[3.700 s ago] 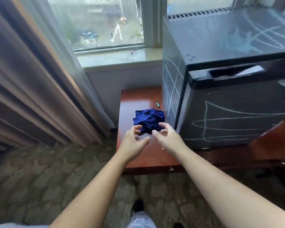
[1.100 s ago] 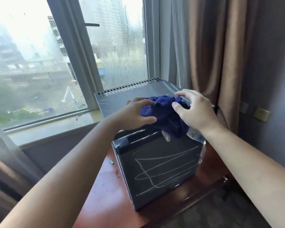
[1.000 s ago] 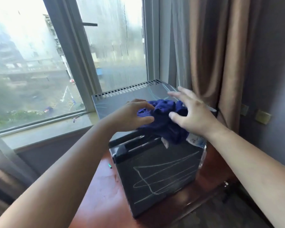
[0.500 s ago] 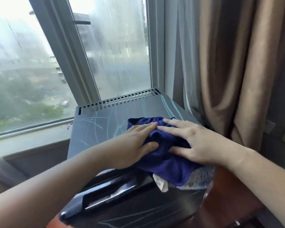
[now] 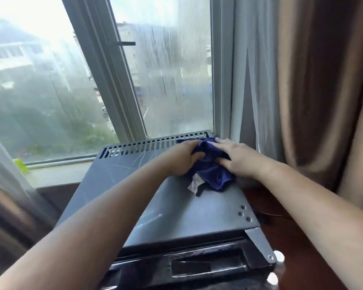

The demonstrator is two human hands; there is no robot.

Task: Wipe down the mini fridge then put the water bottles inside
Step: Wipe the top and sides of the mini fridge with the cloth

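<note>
A person's two bare forearms reach forward over a dark mini fridge (image 5: 176, 210) that stands on a reddish wooden counter (image 5: 291, 243) below a window. Nearest the camera runs the recessed handle slot (image 5: 208, 266) along the door's top edge; the door is shut, so nothing of the interior or its contents shows. At the lower right corner two pale rounded shapes (image 5: 278, 266) sit beside the fridge — too blurred to identify.

Farther back, both hands press a crumpled blue cloth (image 5: 210, 168) onto the fridge's top panel near its far right corner, just short of the vent slots (image 5: 155, 144). The left hand (image 5: 180, 158) lies fingers-down on the cloth's left side, the right hand (image 5: 237, 156) flat on its right, the two close together with the cloth bunched between them. A white tag (image 5: 195, 183) trails from the cloth's near edge.

Half a second before, the cloth sat nearer the front of the panel; it now lies at the back — and faint chalk-like streaks (image 5: 122, 164) remain on the left part of the top.

Beyond stand the grey window frame (image 5: 105, 80), rain-streaked glass, a sheer curtain (image 5: 256, 80) and a brown drape (image 5: 314, 80).
</note>
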